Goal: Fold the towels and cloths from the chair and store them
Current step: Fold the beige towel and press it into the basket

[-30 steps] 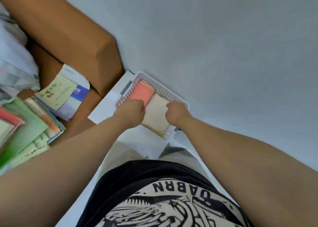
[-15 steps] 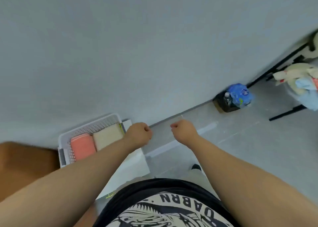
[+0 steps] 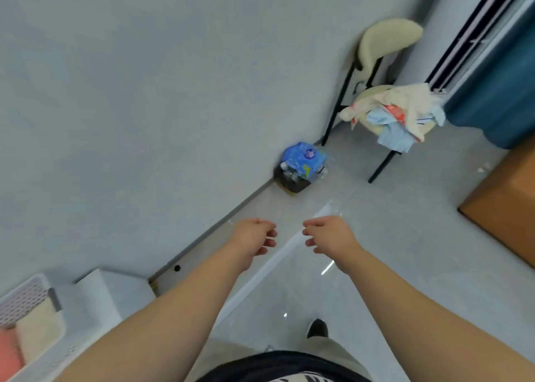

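A cream chair stands at the upper right against the wall, with a pile of cream, light-blue and red-patterned cloths heaped on its seat. At the lower left a white perforated basket holds a folded cream towel and a folded pink towel side by side. My left hand and my right hand hover over the floor in the middle, far from both chair and basket. Both hands hold nothing, with fingers loosely curled and apart.
A black bin with a blue package on top sits by the wall between me and the chair. A brown cardboard box is at the right edge, a blue curtain behind the chair. The basket rests on a white stand.
The view has swung right, from the basket toward the chair. Both hands left the folded towels in the basket, moved away over the floor and loosened from fists.
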Tool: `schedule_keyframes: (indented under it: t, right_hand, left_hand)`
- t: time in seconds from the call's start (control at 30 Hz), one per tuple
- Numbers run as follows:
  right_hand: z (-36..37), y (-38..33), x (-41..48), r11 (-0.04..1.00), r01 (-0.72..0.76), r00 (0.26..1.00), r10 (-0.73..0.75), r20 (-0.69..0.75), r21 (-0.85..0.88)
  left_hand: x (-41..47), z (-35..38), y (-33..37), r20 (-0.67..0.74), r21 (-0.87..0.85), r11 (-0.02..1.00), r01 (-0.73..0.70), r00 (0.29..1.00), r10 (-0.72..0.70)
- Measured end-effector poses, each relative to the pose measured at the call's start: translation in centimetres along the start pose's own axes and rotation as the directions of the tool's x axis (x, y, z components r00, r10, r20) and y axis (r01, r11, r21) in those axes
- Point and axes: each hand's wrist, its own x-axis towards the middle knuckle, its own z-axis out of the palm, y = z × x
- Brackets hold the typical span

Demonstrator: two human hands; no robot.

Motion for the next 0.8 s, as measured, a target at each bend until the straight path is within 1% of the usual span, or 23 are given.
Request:
schedule_keyframes:
  t: [0.1, 0.23, 0.33, 0.47, 0.6, 0.67, 0.73, 0.8]
  right_hand:
    - [-8.9, -0.7, 1.3, 1.000, -0.012, 0.999, 0.012, -0.044, 0.006]
    - [-17.6, -1.4, 4.5, 1.000, -0.008, 0.999, 0.009, -0.053, 0.019]
    - [-23.2, -2.0, 8.5, 1.000, -0.003, 0.998, 0.003, -0.061, 0.000]
    - [-31.0, -3.1, 15.0, 0.996, 0.005, 0.998, -0.010, -0.062, -0.085]
    - [-39.5, -5.9, 24.3, 0.969, 0.031, 0.997, -0.047, -0.060, -0.245]
    - [-43.8, -7.6, 29.1, 0.946, 0.022, 0.997, -0.047, -0.068, -0.322]
    - [-48.1, -9.2, 33.3, 0.934, 0.006, 0.998, -0.031, -0.063, -0.358]
    - [-52.4, -10.6, 37.0, 0.928, -0.006, 0.999, -0.011, -0.044, -0.372]
  left_hand:
    - [0.0, 7.4, 4.7, 0.039, -0.036, 0.999, -0.018, 0.999, 0.019]
    - [1.3, 15.1, 10.7, 0.097, 0.003, 0.997, -0.072, 0.993, 0.071]
    - [4.1, 20.3, 14.7, 0.128, 0.032, 0.994, -0.102, 0.987, 0.097]
    - [9.7, 26.8, 19.9, 0.143, 0.003, 0.996, -0.088, 0.986, 0.086]
    - [17.6, 34.0, 25.3, 0.144, -0.055, 0.998, -0.021, 0.989, 0.029]
    - [21.9, 38.0, 28.3, 0.147, -0.065, 0.995, 0.076, 0.987, -0.065]
    - [25.3, 42.0, 32.0, 0.131, -0.053, 0.984, 0.169, 0.978, -0.161]
    - [27.9, 45.9, 36.1, 0.113, -0.079, 0.974, 0.214, 0.972, -0.205]
